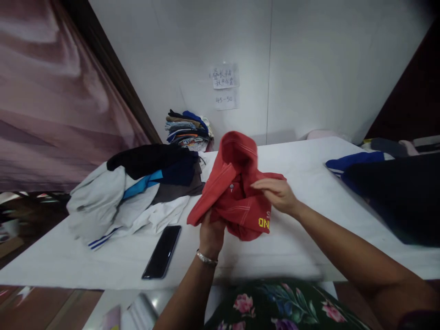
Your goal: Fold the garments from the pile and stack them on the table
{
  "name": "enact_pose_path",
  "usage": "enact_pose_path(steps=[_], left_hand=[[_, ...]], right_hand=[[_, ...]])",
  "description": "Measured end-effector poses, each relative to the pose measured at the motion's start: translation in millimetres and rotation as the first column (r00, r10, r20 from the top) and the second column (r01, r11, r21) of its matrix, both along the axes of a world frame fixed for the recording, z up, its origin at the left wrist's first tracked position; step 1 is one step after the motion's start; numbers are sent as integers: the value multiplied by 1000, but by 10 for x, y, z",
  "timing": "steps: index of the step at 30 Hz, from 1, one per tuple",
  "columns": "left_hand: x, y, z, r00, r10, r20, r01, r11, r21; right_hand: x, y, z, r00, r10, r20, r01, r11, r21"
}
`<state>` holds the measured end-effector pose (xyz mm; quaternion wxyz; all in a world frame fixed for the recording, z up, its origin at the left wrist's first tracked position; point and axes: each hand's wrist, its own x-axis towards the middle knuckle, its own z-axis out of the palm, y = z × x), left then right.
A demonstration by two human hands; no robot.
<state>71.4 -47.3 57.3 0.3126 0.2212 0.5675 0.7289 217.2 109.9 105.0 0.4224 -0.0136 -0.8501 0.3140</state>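
A red hooded garment (220,188) with white stitching and yellow lettering is lifted above the white table, its hood opening facing me. My left hand (211,231), with a bracelet at the wrist, grips it from underneath at the lower left; the cloth covers most of those fingers. At the garment's right side, my right hand (277,195) has its fingers closed on the red fabric near the hood. A snap or small mark shows inside the neck.
Left on the white table (295,247) lie loose clothes (99,201) and a black phone (161,252). Folded clothes (189,130) are stacked at the back. A dark garment (398,197) and a blue one lie at the right. Paper signs (225,85) hang on the wall.
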Motion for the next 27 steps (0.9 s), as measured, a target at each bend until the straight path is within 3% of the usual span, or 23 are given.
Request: enact_pose_path(steps=[3, 5, 7, 14, 20, 22, 24, 27], left_hand=[[-151, -95, 7, 962, -9, 273, -27, 991, 129], [-180, -121, -16, 914, -7, 405, -65, 984, 164], [-176, -117, -44, 878, 4, 479, -97, 981, 170], [-99, -72, -59, 809, -50, 586, -67, 982, 176], [-31, -110, 7, 797, -111, 594, -50, 967, 248], [-51, -125, -7, 791, -130, 598, -36, 965, 258], [-95, -132, -40, 789, -128, 601, -33, 968, 249], [-183, -133, -89, 791, -86, 606, -53, 977, 208]], right_hand=[[180, 181, -9, 969, -209, -135, 175, 958, -228], [204, 352, -17, 947, -312, -79, 263, 890, -371], [145, 519, -23, 945, -327, 19, 302, 846, -439], [-288, 789, 49, 929, -144, 340, 273, 889, -369], [-470, 872, -51, 799, 140, 585, 175, 876, -449], [-441, 897, -88, 808, 118, 577, 215, 853, -476], [-365, 926, -52, 869, 16, 495, 271, 821, -502], [-172, 977, 163, 919, -197, 341, 348, 811, -470]])
